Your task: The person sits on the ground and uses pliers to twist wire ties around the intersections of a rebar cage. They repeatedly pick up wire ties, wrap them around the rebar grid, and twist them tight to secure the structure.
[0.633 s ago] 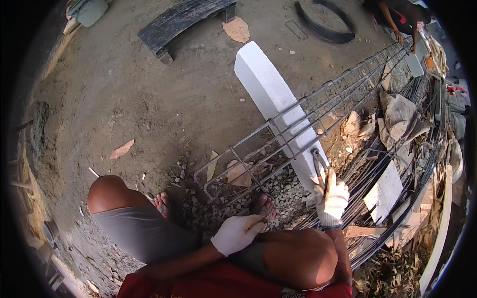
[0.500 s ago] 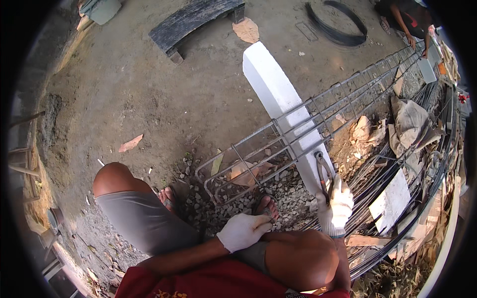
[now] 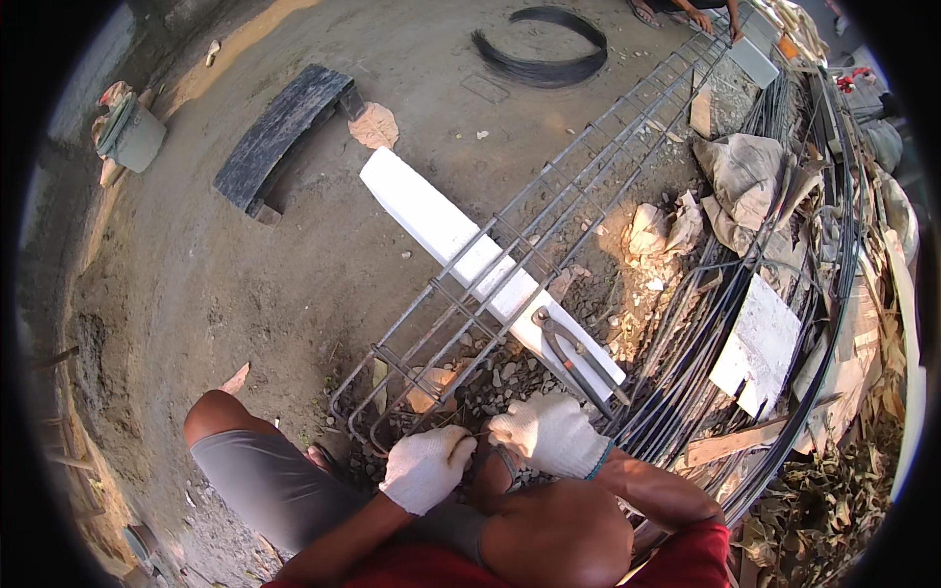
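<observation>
My left hand [image 3: 428,468], in a white knitted glove, is closed in a pinch near the end of the rebar cage [image 3: 538,183]. Just right of it, my right hand [image 3: 551,434], gloved the same way, is also closed, fingers turned toward the left. Something very thin may run between the two hands, too fine to make out. A pair of pincers [image 3: 560,343] lies on the near end of a long white block [image 3: 431,216], handles apart, above my right hand. Across this block passes the cage of steel bars and square ties.
Bundled steel rods [image 3: 676,363] and a broken white board [image 3: 757,343] lie at right. A coil of black wire [image 3: 549,69], a dark curved bench [image 3: 279,137] and a grey bucket [image 3: 137,137] stand farther off. At the cage's far end are another person's hands [image 3: 716,22].
My right hand has let go of the pincers, leaving them on the white block, and moved left beside my left hand. My left hand has shifted slightly left. The view has swung right.
</observation>
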A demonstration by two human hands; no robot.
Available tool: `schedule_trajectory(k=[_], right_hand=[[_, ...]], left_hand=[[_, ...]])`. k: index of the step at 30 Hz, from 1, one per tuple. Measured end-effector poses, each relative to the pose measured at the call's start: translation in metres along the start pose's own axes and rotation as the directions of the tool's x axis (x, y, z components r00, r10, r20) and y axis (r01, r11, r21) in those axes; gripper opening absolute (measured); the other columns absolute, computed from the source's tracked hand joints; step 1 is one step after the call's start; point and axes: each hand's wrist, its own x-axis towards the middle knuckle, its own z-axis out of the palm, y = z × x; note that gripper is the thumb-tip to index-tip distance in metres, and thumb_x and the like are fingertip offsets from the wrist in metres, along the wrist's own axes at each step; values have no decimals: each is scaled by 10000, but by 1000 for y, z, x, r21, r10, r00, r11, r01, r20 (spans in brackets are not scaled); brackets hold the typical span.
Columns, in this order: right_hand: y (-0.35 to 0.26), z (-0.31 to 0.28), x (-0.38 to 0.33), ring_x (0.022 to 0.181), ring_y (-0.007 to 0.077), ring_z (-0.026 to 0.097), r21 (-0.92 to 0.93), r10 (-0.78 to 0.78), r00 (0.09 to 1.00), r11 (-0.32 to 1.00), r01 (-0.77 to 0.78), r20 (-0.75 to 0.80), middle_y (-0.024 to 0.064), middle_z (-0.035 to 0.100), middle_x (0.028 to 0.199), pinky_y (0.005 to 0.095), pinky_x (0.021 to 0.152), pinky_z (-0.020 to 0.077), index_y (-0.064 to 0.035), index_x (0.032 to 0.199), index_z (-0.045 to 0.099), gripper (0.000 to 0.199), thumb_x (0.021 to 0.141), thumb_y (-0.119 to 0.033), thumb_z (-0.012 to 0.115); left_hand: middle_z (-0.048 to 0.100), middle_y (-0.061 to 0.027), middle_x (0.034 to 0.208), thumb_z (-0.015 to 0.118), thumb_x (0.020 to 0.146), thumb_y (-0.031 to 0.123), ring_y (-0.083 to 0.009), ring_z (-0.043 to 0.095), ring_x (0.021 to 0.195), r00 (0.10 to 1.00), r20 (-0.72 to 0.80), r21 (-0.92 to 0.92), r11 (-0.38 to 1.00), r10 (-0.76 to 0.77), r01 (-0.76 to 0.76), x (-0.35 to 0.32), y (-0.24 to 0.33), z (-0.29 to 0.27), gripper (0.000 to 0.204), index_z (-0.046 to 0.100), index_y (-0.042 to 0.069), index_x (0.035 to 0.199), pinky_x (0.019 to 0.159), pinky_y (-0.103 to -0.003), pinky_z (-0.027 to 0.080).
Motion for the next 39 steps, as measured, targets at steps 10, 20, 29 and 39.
schedule_trajectory(k=[10,20,29,39], right_hand=[[10,22,-3,702,233,701,-353,-228,966,919,173,-120,29,625,767,403,605,572,-118,1043,635,184,902,-233,660],[7,54,-11,618,251,629,-316,-262,923,934,169,-282,42,604,738,417,484,508,-116,1226,658,329,905,-187,679],[17,40,-10,743,327,710,20,-176,981,984,178,-81,81,705,853,455,640,583,-178,1317,684,323,1001,-231,641],[1,33,-38,789,359,766,378,493,847,836,-399,-198,144,782,885,442,677,611,-183,1194,778,210,997,-248,743]], left_hand=[[709,-69,796,667,1053,290,-170,650,598,952,286,-421,879,-105,224,13,-21,-16,358,753,-25,1200,564,-350,515],[643,-37,724,683,1053,339,-109,563,537,724,646,-460,633,-243,623,20,-19,-49,347,757,8,1123,509,-277,445],[688,-54,739,682,1070,340,-186,672,608,860,496,-415,837,-120,356,16,-19,-52,300,768,58,1124,552,-327,525],[462,-239,1600,936,764,456,-463,508,1436,908,-128,354,873,400,-335,9,35,-29,968,502,150,1574,1118,-544,485]])
